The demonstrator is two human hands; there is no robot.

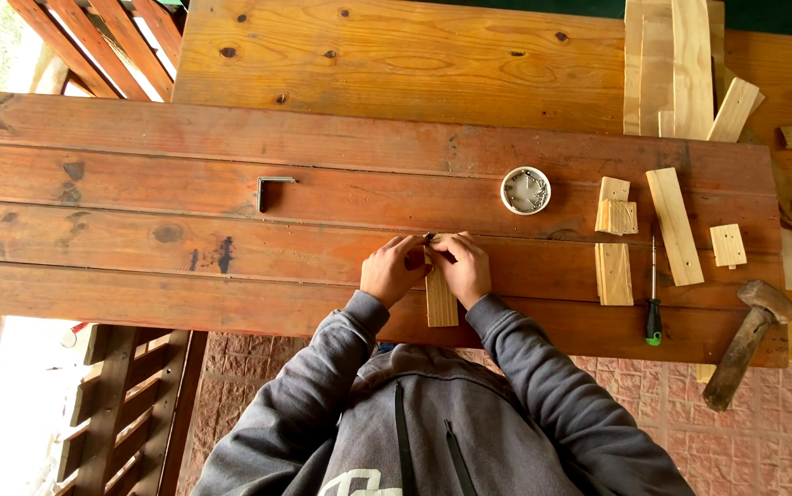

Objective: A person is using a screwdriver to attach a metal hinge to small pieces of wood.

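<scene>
A short pale wooden slat [441, 301] lies on the dark plank workbench [185, 230], pointing away from me. My left hand [391, 271] and my right hand [463, 264] both grip its far end, fingers curled together over it. A small dark metal piece [429, 239] shows between my fingertips at the slat's tip; what it is cannot be made out. Grey sleeves cover both my arms.
A metal angle bracket [269, 186] lies left of centre. A round white tub of screws [526, 190] sits beyond my hands. To the right lie several wood offcuts [673, 225], a green-handled screwdriver [653, 294] and a hammer [747, 335]. Long boards [676, 64] are stacked at the back right.
</scene>
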